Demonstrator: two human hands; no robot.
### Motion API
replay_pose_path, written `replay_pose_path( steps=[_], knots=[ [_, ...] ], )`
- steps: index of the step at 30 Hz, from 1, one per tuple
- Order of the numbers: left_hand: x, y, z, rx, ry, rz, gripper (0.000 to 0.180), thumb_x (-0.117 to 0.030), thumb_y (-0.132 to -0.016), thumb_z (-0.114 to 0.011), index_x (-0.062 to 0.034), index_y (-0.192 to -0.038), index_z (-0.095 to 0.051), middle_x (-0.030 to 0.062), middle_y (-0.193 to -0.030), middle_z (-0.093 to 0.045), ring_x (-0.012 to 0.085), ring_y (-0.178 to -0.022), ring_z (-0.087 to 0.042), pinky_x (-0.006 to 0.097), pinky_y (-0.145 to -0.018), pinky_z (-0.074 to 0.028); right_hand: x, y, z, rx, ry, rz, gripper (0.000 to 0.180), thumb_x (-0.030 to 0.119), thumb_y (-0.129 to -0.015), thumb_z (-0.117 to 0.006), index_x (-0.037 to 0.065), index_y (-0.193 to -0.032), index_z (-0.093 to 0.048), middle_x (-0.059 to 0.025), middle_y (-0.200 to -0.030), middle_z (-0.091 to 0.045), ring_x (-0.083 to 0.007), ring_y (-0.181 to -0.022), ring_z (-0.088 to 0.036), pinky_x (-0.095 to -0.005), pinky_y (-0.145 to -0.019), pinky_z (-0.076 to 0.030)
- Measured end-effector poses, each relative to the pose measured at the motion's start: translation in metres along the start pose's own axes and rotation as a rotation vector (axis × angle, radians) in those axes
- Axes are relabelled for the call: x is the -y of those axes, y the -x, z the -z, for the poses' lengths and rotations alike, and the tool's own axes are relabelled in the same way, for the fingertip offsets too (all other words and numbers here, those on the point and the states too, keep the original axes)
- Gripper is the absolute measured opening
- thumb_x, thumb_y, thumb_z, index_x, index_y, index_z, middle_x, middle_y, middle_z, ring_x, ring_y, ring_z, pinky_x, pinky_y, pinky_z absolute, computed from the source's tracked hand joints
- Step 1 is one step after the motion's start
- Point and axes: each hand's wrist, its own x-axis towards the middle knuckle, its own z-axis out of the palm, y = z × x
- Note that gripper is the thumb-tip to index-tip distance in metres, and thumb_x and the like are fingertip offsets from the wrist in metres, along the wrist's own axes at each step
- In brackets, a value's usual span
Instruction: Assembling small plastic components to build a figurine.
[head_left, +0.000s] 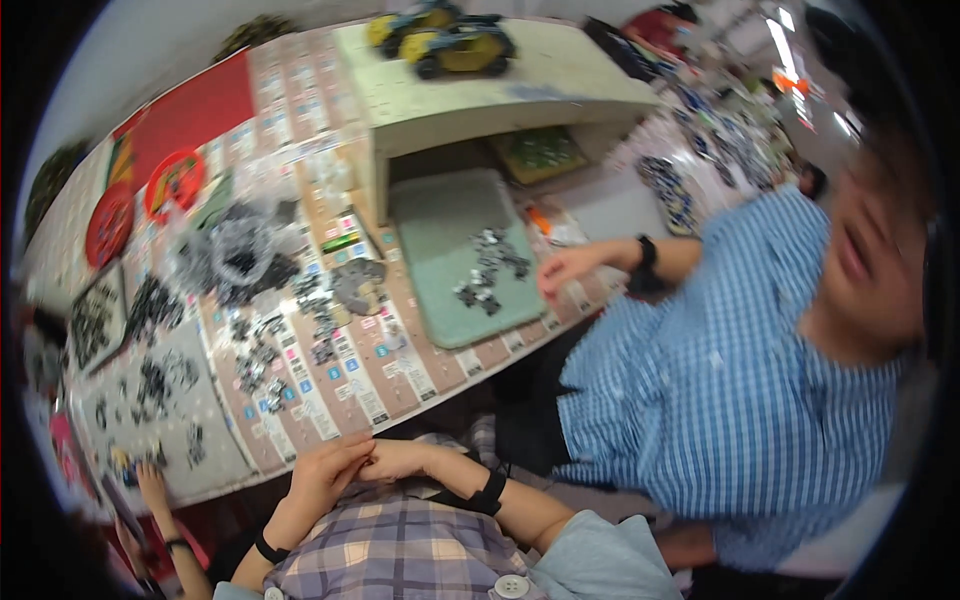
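The wearer's left hand (328,470) lies over the right hand (395,460), the two folded together at the waist, just short of the worktop (345,392); with the overlap and blur, one cannot tell how far the fingers are curled or whether anything small sits between them. The nearest silver parts (262,370) lie scattered between 10 and 11 o'clock from the hands. The step looks like a pause; the next move would seem to call for parting the hands and lifting over the near edge, which slants up toward 2 o'clock. At 1 o'clock a green tray (428,230) carries silver pieces (490,260), with a co-worker's hand (570,267) near its right rim. The widest gap runs toward 12 o'clock, between tray and parts; another person's hand (152,486) is at 9 o'clock.
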Motion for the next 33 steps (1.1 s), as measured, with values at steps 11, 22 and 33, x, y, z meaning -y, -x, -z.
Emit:
replay_pose_path(
  steps=[11,22,33],
  knots=[
    [-0.003,0.038,-0.014,0.257,0.089,-0.341,0.028,-0.006,-0.067,-0.064,-0.0087,-0.096,-0.064,0.0085,-0.095,-0.063,0.0244,-0.083,-0.061,0.031,-0.069,-0.051,-0.037,0.045,-0.089,-0.391,-0.039,0.158,0.02,0.005,-0.079,-0.055,0.001,-0.098,-0.059,-0.0056,-0.09,-0.06,-0.0127,-0.087,-0.053,-0.0253,-0.075,-0.044],
    [-0.038,0.064,-0.027,0.1,-0.038,-0.381,0.031,-0.008,-0.066,-0.063,-0.0119,-0.097,-0.064,0.0049,-0.094,-0.06,0.0221,-0.084,-0.059,0.03,-0.07,-0.05,-0.065,0.054,-0.085,-0.29,0.06,0.259,0.036,0.008,-0.08,-0.059,0.002,-0.115,-0.05,-0.0092,-0.108,-0.055,-0.016,-0.1,-0.05,-0.0283,-0.086,-0.042],
    [-0.036,0.05,-0.042,-0.022,-0.12,-0.362,0.024,-0.009,-0.068,-0.064,-0.0125,-0.091,-0.065,0.0043,-0.086,-0.061,0.0225,-0.077,-0.06,0.032,-0.065,-0.049,-0.047,0.068,-0.062,-0.229,0.208,0.252,0.019,0.008,-0.08,-0.055,0.0,-0.096,-0.058,-0.002,-0.084,-0.058,-0.0096,-0.08,-0.049,-0.027,-0.072,-0.044]
  ],
)
